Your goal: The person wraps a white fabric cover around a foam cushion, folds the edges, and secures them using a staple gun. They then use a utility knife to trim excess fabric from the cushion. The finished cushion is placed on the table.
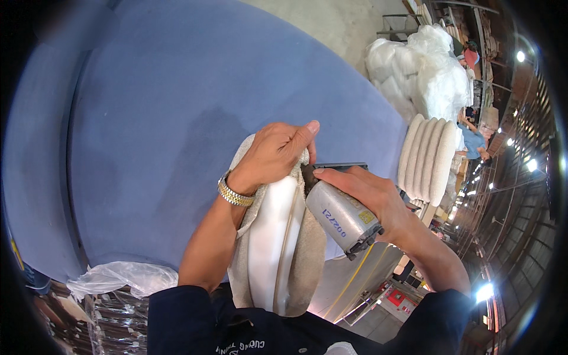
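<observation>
My right hand [370, 198] is wrapped round a pneumatic staple gun [336, 214] with a silver metal body, its nose pressed near the far end of a padded piece. That piece has beige fabric [306, 260] on its outside and a white inner part [269, 236] showing along the middle. With a watch on the wrist, my left hand [275, 152] is closed on the fabric's edge at the same far end, just left of the staple gun. The piece's near end rests against my dark shirt. The tool's tip is mostly hidden behind the fabric and my fingers.
A large blue padded surface [148, 130] spreads out before me and to the left. Several beige cushions [427, 160] stand stacked at its right edge. Beyond them are white plastic-wrapped bundles [420, 74] and a person in blue [473, 141]. Clear plastic sheeting [124, 278] lies at lower left.
</observation>
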Demonstrator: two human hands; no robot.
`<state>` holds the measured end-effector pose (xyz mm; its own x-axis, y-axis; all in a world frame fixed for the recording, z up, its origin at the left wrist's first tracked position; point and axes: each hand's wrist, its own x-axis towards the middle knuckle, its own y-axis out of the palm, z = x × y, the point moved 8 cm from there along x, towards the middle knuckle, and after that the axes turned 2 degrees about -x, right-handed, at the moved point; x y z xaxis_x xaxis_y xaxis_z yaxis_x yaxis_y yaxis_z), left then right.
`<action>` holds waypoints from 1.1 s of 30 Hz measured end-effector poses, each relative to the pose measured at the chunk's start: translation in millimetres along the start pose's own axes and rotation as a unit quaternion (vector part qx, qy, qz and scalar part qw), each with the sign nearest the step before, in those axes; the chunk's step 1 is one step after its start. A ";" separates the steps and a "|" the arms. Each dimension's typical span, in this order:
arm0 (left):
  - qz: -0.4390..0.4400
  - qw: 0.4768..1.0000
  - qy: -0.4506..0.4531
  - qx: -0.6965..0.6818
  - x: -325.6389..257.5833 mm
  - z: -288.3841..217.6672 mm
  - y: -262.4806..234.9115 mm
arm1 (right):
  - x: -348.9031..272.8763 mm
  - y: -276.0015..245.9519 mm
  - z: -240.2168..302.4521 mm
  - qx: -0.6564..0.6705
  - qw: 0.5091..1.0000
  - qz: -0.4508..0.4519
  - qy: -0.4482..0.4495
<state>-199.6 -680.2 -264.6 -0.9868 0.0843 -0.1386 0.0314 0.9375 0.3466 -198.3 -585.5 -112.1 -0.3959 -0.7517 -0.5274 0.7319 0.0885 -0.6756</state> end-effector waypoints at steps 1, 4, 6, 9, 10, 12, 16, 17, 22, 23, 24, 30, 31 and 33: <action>0.010 1.000 -0.002 0.004 0.7 -1.6 -0.3 | -1.4 1.9 -1.5 -0.002 1.000 0.000 0.005; 0.036 0.999 0.000 -0.011 4.6 -2.1 0.1 | -7.4 9.4 -10.2 0.018 0.999 0.002 0.041; 0.042 0.999 0.014 -0.021 6.2 -2.1 1.1 | -4.9 5.2 -4.2 0.017 0.998 0.025 0.059; 0.031 0.998 0.049 0.001 8.5 -0.4 -4.5 | 6.3 -5.8 1.3 0.003 0.997 0.048 0.052; 0.021 0.997 0.069 0.018 11.9 -2.7 -4.0 | 11.4 -10.3 1.4 -0.004 0.998 0.054 0.044; 0.020 0.997 0.058 0.049 11.0 -1.7 -5.8 | 17.7 -15.7 1.4 -0.014 0.996 0.060 0.062; 0.038 0.995 0.019 0.093 12.3 7.3 -2.2 | 2.1 1.8 -8.9 0.050 0.994 0.002 0.100; 0.037 0.993 0.017 0.112 12.1 9.1 -4.5 | 5.8 4.2 -4.5 0.043 0.996 0.001 0.080; 0.004 0.999 0.044 0.014 4.9 3.5 -16.5 | 30.6 -11.2 16.6 -0.010 0.998 0.043 0.050; 0.003 0.998 0.054 0.006 7.3 1.5 -17.3 | 29.6 -8.9 15.5 -0.002 0.999 0.023 0.047; 0.003 0.999 0.050 0.013 7.9 3.1 -18.1 | 28.3 -5.8 12.9 0.005 0.999 0.002 0.044; 0.008 0.998 0.044 0.037 7.4 3.4 -21.3 | 39.9 -11.7 22.6 -0.004 0.999 0.014 0.030; -0.001 0.997 0.062 0.046 9.1 9.7 -18.2 | 40.1 -10.6 24.9 -0.010 0.999 0.012 0.032; -0.009 0.996 0.075 0.056 13.3 5.1 -16.5 | 34.9 -8.7 17.8 0.018 0.999 0.007 0.051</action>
<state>-212.5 -692.8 -276.9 -0.9997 0.0229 -0.0002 0.0222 0.9710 0.2381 -208.6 -624.2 -115.4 -0.4391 -0.6797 -0.5875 0.7559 0.0739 -0.6505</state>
